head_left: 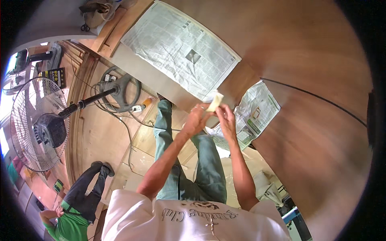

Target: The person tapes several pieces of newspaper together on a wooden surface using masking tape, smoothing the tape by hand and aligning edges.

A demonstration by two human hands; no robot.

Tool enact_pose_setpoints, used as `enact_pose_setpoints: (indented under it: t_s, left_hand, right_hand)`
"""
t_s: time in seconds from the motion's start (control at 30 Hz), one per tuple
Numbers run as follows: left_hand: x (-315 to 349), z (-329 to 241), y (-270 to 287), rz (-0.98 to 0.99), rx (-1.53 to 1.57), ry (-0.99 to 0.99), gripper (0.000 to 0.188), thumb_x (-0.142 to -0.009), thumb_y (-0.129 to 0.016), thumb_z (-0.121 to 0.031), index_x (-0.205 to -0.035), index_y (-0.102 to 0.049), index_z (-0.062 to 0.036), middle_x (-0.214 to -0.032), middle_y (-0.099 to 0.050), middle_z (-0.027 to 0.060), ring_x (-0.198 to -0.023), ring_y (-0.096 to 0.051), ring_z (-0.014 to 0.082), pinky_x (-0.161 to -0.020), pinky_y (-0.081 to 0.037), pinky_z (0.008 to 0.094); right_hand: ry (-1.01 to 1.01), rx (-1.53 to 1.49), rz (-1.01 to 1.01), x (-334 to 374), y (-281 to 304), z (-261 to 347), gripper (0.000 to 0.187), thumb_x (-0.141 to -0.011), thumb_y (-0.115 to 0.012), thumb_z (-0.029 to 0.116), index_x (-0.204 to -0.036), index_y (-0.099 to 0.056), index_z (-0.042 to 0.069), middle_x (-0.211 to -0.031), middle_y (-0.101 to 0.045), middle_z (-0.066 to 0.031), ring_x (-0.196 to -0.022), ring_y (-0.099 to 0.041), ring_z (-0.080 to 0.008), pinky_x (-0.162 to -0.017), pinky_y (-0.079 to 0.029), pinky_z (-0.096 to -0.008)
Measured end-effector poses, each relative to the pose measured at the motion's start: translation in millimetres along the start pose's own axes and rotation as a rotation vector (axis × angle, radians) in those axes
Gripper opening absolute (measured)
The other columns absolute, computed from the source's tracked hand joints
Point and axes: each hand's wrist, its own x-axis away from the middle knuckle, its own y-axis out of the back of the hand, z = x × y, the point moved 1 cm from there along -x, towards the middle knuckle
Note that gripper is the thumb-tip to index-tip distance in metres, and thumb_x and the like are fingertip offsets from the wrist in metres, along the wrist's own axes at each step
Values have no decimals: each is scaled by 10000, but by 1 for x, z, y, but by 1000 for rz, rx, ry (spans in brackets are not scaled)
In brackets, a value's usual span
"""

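Note:
In front of me, both hands are together at a pale cream roll of what looks like masking tape [216, 102]. My left hand [195, 120] pinches its left side, fingers bent. My right hand [226, 119] grips the lower right of it with thumb and fingers. Just beyond lies a large newspaper sheet [177, 48] on the brown board [297, 44], with a pale strip along its far right edge. A smaller crumpled newspaper piece [257, 110] hangs by my right hand, near the board's edge. My fingers partly cover the roll.
A black cable [317, 96] runs across the board at right. On the left stand a fan [48, 128] and its round base [120, 90], with cords and sockets on the floor. Scissors [85, 27] lie at the far left. A person in green [72, 225] is at lower left.

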Motion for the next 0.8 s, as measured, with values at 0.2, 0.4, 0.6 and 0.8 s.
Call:
enact_pose_setpoints:
  t_s: [0.2, 0.4, 0.6, 0.8]
  left_hand:
    - [23, 16, 77, 47, 42, 71, 293, -940, -697, -129, -1193, -612, -9, -1115, -649, 191, -1049, -626, 375, -908, -496, 422]
    - [16, 15, 116, 50, 32, 118, 279, -934, -690, -112, -1175, -601, -3, -1065, -642, 209, -1015, -623, 399, -880, -499, 447]
    - [11, 36, 153, 44, -31, 203, 306, -936, -706, -163, -1189, -599, -26, -1072, -643, 189, -1031, -627, 375, -909, -495, 432]
    - [-23, 38, 198, -2, -155, 191, 380, -944, -711, -256, -1234, -593, -40, -1150, -657, 197, -1118, -604, 393, -1101, -397, 466]
  right_hand:
    - [61, 40, 31, -54, -36, 27, 326, -989, -665, 197, -1268, -615, 36, -989, -629, -24, -891, -597, -91, -819, -502, -257]
    - [-124, 312, 374, -91, -54, 21, 290, -946, -698, 197, -1190, -661, 43, -989, -667, -18, -855, -596, -79, -763, -493, -255]
    - [-188, 217, 408, -107, -114, 48, 211, -948, -707, 193, -1067, -673, 22, -941, -674, -14, -846, -594, -69, -765, -496, -243]
    - [-103, 289, 315, -157, -153, 46, 200, -931, -727, 191, -1028, -675, 24, -909, -676, -25, -820, -604, -83, -744, -510, -261]
